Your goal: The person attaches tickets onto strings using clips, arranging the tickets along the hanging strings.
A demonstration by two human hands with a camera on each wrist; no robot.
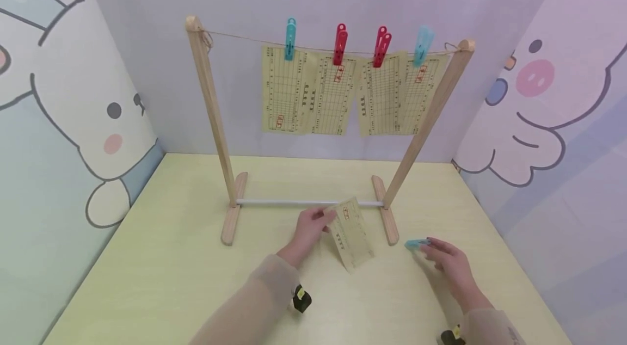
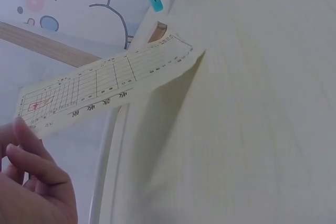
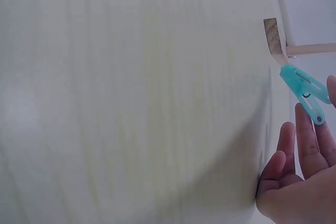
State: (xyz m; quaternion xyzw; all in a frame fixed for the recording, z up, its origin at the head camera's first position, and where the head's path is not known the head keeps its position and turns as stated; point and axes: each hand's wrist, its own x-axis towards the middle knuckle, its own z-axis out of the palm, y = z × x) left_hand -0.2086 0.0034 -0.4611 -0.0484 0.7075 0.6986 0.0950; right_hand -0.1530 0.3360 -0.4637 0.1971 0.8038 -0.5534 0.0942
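My left hand [image 1: 309, 230] pinches a yellowish printed paper slip [image 1: 351, 236] by its upper left corner, in front of the rack's white crossbar. In the left wrist view, the slip [image 2: 105, 82] shows a ruled grid and a red stamp, and its far end reaches down toward the table. My right hand [image 1: 453, 266], off to the right, holds a teal clothespin [image 1: 416, 244] between thumb and fingers. The right wrist view shows that clothespin [image 3: 304, 93] with its handles between the thumb and fingertips, its nose pointing away from the hand.
A wooden rack [image 1: 211, 111] carries a string [image 1: 240, 36]. Similar paper slips [image 1: 289, 94] hang from it under a teal clothespin [image 1: 290, 40], red clothespins [image 1: 340, 44] and a light blue clothespin [image 1: 423, 45]. Walls with cartoon animals enclose the pale table [image 1: 161, 279].
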